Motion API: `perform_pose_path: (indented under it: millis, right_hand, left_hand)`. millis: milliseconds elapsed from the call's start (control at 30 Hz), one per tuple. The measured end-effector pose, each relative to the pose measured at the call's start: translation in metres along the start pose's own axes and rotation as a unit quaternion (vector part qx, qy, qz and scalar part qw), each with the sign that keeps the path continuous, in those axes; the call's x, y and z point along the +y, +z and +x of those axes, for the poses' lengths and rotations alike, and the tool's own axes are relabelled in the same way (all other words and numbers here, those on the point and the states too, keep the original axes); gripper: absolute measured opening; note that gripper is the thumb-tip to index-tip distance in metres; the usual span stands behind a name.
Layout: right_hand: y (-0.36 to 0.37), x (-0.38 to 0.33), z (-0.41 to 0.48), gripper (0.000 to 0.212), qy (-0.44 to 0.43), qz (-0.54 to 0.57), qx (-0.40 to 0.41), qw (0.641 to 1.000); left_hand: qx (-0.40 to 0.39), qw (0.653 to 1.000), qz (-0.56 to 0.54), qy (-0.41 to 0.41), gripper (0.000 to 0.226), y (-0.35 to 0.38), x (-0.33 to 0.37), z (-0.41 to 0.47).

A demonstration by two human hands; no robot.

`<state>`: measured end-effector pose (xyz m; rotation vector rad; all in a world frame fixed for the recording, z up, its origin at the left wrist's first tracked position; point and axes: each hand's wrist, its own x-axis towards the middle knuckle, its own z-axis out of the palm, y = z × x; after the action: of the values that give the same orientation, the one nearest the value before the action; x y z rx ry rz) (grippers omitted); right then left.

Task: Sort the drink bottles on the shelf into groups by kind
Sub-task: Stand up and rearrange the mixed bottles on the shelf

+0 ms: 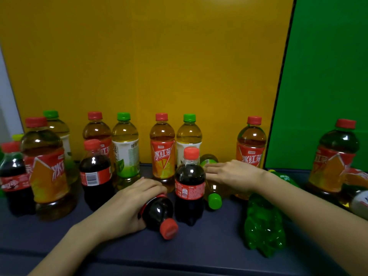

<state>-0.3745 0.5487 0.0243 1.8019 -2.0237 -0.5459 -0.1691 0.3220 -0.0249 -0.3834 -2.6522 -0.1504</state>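
Observation:
My left hand (127, 204) grips a small cola bottle (159, 214) lying on its side, red cap toward me. My right hand (235, 174) rests on a fallen green-tea bottle (214, 198) whose green cap points toward me; whether the fingers close round it is hidden. An upright cola bottle (190, 186) stands between my hands. Two more colas (95, 174) (14, 180) stand at the left. Several red-capped iced-tea bottles (162, 148) and green-capped green-tea bottles (126, 148) stand mixed along the back. A green soda bottle (262, 222) lies at the right front.
The dark shelf (119, 253) has a yellow back panel (149, 66) and a green panel (326, 76) at the right. At the far right stand an iced-tea bottle (334, 158) and a toppled bottle (356, 202). A large iced tea (45, 168) stands front left.

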Motion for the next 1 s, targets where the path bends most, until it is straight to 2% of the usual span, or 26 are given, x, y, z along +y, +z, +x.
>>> perform_pose_path:
  millis: [133, 267, 400, 533, 633, 800, 867, 1000]
  right_hand:
    - [0.0, 0.004, -0.014, 0.077, -0.023, 0.029, 0.039, 0.999]
    - [-0.012, 0.004, -0.034, 0.074, 0.023, 0.178, 0.12, 0.976]
    - [-0.026, -0.003, -0.039, 0.062, 0.107, 0.351, 0.223, 0.903]
    - [-0.03, -0.002, -0.03, 0.06, 0.23, 0.443, 0.272, 0.823]
    - [-0.033, -0.002, -0.02, 0.066, 0.298, 0.463, 0.286, 0.785]
    - [-0.034, -0.01, -0.003, 0.077, 0.369, 0.448, 0.283, 0.763]
    - [-0.031, -0.012, 0.001, 0.082, 0.382, 0.45, 0.28, 0.757]
    - [-0.032, -0.018, 0.004, 0.076, 0.38, 0.454, 0.275, 0.757]
  left_hand:
    - [0.048, 0.998, -0.019, -0.029, 0.07, -0.002, -0.002, -0.011]
    - [0.121, 0.985, -0.093, -0.075, 0.07, -0.009, -0.001, -0.018]
    - [0.172, 0.96, -0.172, -0.141, 0.065, -0.017, 0.0, -0.012]
    - [0.199, 0.948, -0.176, -0.177, 0.067, -0.021, 0.0, 0.003]
    - [0.218, 0.931, -0.191, -0.222, 0.071, -0.023, -0.002, 0.014]
    - [0.218, 0.912, -0.204, -0.281, 0.056, -0.02, -0.004, 0.023]
    - [0.208, 0.908, -0.203, -0.301, 0.063, -0.016, -0.005, 0.023]
    - [0.194, 0.903, -0.203, -0.326, 0.066, -0.011, -0.005, 0.022]
